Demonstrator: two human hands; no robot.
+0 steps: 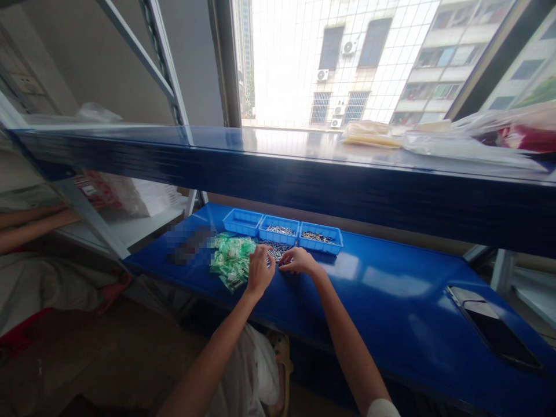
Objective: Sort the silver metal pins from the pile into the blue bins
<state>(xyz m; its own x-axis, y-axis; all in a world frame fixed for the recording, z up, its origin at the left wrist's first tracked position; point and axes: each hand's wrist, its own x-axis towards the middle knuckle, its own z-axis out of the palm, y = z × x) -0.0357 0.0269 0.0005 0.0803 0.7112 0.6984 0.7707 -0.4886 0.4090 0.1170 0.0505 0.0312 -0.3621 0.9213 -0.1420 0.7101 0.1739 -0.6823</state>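
My left hand (261, 269) is over the right edge of a pile of small green plastic packets (232, 260), its fingers curled in. Beside it, my right hand (300, 260) is closed in a pinch low over the blue table. Whatever either hand holds is too small or hidden to make out. Between and behind the hands lies a heap of thin metal pieces (278, 250), like screws or pins, partly covered by my fingers. Three blue trays stand in a row behind it: a left tray (241, 230), a middle tray (280, 236) with metal pieces, and a right tray (325, 245) with darker ones.
A phone (493, 327) lies on the blue table (391, 313) to the right. Above the trays runs a blue shelf (278, 168) carrying plastic bags (469, 142). At the far left, another person's arms (41, 226) reach toward a white shelf.
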